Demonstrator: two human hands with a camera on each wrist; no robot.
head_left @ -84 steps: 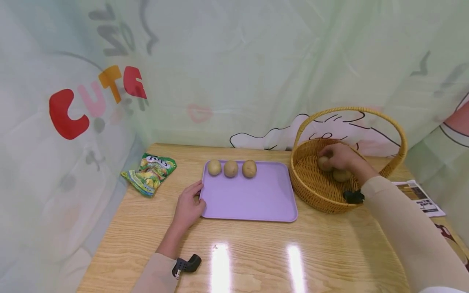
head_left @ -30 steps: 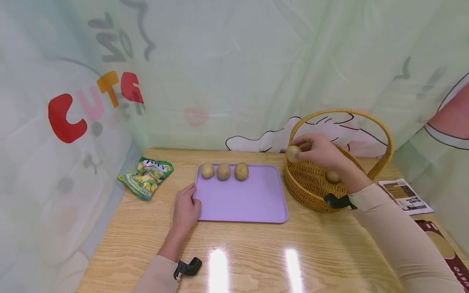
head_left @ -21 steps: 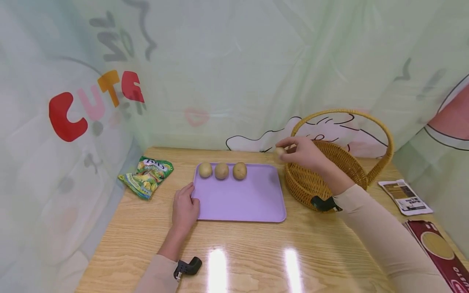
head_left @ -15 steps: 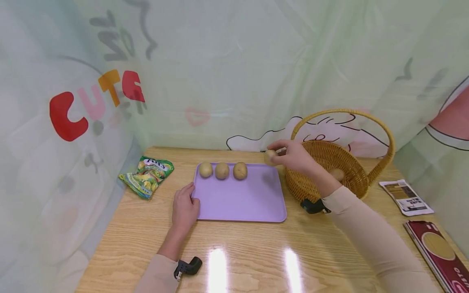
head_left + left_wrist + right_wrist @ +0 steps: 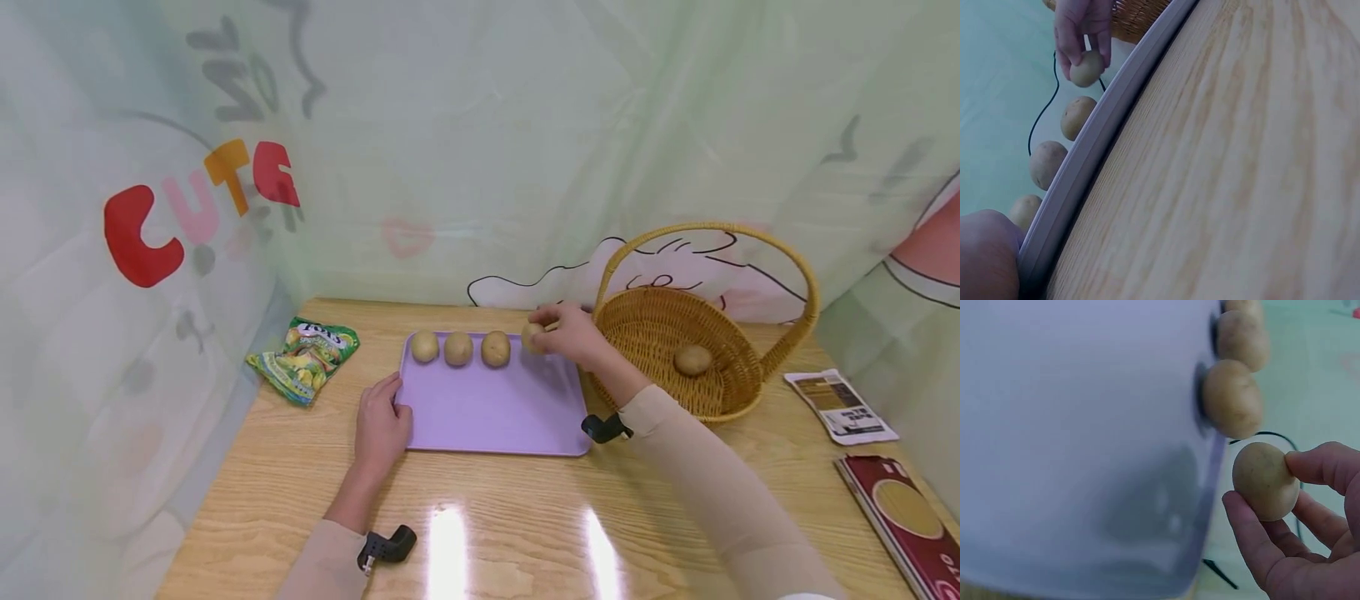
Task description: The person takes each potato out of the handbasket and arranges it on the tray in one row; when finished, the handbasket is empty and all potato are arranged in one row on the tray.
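My right hand (image 5: pixel 573 335) pinches a potato (image 5: pixel 1265 481) between thumb and fingertips, above the back right part of a purple tray (image 5: pixel 487 408). In the right wrist view the potato hangs clear of the tray, its shadow falling on the surface. Three potatoes stand in a row along the tray's back edge: a left one (image 5: pixel 424 347), a middle one (image 5: pixel 458 348) and a right one (image 5: pixel 496 348). My left hand (image 5: pixel 382 423) holds the tray's left edge, the thumb over the rim. One more potato (image 5: pixel 693 360) lies in the wicker basket (image 5: pixel 637 333).
The basket's tall handle (image 5: pixel 806 283) arches over it, right of the tray. A green snack bag (image 5: pixel 307 358) lies at the left. At the right are a white-and-brown packet (image 5: pixel 842 406) and a dark red box (image 5: pixel 903 517). A printed curtain (image 5: pixel 480 150) hangs behind the table.
My right hand has lifted a potato out of the basket and carried it left over the tray's back edge. The left hand stays at the tray's left edge.
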